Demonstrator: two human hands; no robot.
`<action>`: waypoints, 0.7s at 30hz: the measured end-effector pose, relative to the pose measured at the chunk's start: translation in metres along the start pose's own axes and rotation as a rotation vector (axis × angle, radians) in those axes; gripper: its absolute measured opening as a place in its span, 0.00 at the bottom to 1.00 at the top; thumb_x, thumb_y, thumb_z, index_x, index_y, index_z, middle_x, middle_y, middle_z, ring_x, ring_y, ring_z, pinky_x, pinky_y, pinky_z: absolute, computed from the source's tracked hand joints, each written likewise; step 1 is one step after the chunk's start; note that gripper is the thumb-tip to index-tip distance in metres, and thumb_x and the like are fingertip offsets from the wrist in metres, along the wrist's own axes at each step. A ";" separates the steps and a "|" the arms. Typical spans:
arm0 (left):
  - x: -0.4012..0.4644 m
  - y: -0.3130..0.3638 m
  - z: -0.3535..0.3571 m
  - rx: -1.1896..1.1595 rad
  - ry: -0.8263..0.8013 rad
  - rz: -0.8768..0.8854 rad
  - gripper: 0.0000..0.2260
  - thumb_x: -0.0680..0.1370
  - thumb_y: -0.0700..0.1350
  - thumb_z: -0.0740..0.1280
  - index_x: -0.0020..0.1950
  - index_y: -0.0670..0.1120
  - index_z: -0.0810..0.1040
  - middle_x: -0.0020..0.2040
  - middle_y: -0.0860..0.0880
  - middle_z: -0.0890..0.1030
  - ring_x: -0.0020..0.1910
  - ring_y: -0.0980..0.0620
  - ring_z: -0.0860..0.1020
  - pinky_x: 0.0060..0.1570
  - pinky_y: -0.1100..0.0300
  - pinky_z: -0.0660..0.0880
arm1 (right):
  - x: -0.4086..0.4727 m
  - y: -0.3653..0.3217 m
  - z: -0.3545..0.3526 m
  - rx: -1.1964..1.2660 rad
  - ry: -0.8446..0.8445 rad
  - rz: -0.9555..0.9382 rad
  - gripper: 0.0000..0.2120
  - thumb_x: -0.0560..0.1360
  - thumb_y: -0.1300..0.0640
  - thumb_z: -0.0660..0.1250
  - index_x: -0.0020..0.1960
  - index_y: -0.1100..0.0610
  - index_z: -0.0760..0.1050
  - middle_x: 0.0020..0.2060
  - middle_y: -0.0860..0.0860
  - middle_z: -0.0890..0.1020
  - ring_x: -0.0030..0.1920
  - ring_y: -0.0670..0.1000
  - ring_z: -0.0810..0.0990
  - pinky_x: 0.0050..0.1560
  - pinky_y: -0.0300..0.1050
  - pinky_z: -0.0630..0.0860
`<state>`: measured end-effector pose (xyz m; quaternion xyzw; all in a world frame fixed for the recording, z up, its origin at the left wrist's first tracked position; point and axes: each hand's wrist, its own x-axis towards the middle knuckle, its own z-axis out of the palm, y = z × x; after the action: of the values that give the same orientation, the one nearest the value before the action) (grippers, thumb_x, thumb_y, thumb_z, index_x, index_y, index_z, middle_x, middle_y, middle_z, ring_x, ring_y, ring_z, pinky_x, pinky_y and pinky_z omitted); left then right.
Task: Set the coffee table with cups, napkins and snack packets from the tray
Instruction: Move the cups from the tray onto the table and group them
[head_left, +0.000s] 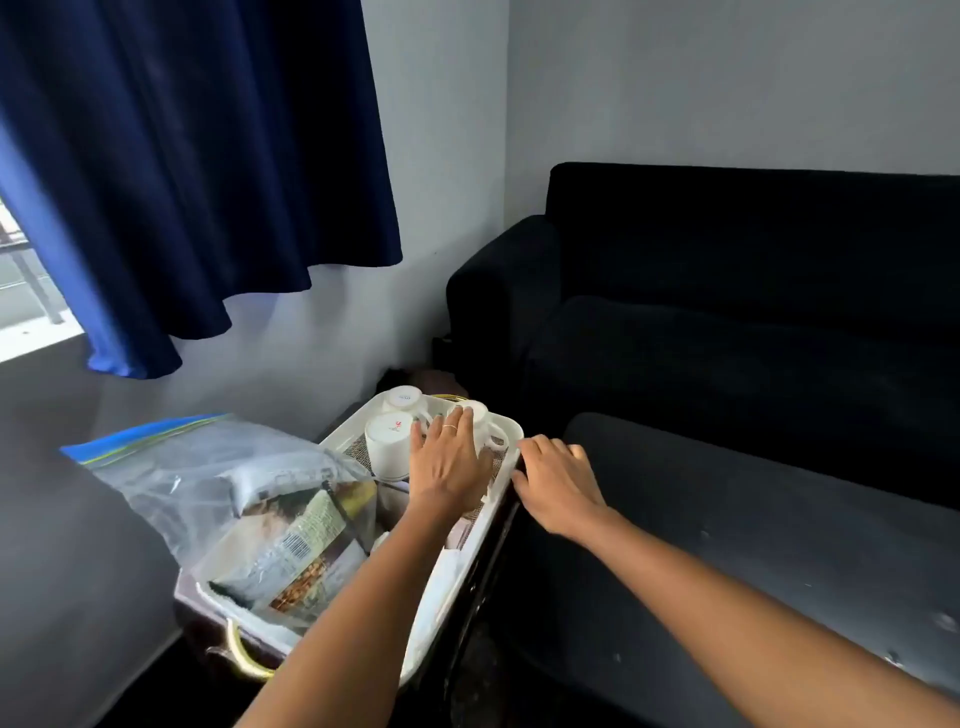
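White tray (506, 431) holds three upturned white cups; left hand (449, 462) lies flat over the far-right cup (480, 415), fingers straight, grip released. Right hand (558, 483) curls on the tray's right rim, grasping it. Snack packets in a clear zip bag (249, 499) sit at the tray's near end. Dark coffee surface (779, 519) right.

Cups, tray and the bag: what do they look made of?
Cups: probably glazed ceramic; white, smooth, thick-walled, standing upside down with a printed mark on the base.
Tray: likely moulded plastic; white, matte, rounded rim, with what looks like a woven mat inside.
Bag: thin clear plastic film; see-through, creased, glossy, with a blue zip strip. The snack packets inside look like printed foil or plastic.
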<state>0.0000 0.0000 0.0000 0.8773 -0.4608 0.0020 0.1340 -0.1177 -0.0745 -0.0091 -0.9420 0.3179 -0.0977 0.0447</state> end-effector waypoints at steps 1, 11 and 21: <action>0.006 -0.002 0.001 0.012 -0.011 -0.007 0.27 0.81 0.55 0.51 0.78 0.46 0.52 0.79 0.48 0.55 0.77 0.48 0.52 0.74 0.47 0.42 | 0.006 -0.001 0.004 0.006 -0.006 0.015 0.16 0.80 0.51 0.54 0.65 0.56 0.67 0.61 0.51 0.74 0.61 0.53 0.72 0.64 0.50 0.64; 0.033 -0.003 0.021 0.157 -0.041 0.028 0.25 0.81 0.54 0.51 0.77 0.45 0.56 0.77 0.48 0.59 0.77 0.48 0.55 0.74 0.46 0.43 | 0.049 -0.014 0.036 0.144 -0.070 0.198 0.20 0.77 0.55 0.61 0.67 0.57 0.63 0.65 0.55 0.71 0.65 0.58 0.68 0.62 0.52 0.65; 0.029 0.003 0.021 0.220 0.033 0.063 0.22 0.81 0.49 0.52 0.73 0.42 0.62 0.73 0.46 0.67 0.74 0.47 0.62 0.74 0.45 0.40 | 0.060 -0.015 0.037 0.242 0.144 0.326 0.10 0.79 0.60 0.53 0.47 0.55 0.73 0.45 0.51 0.78 0.56 0.55 0.68 0.58 0.50 0.60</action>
<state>0.0119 -0.0299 -0.0158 0.8717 -0.4827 0.0713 0.0444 -0.0544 -0.0980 -0.0340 -0.8565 0.4543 -0.1937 0.1498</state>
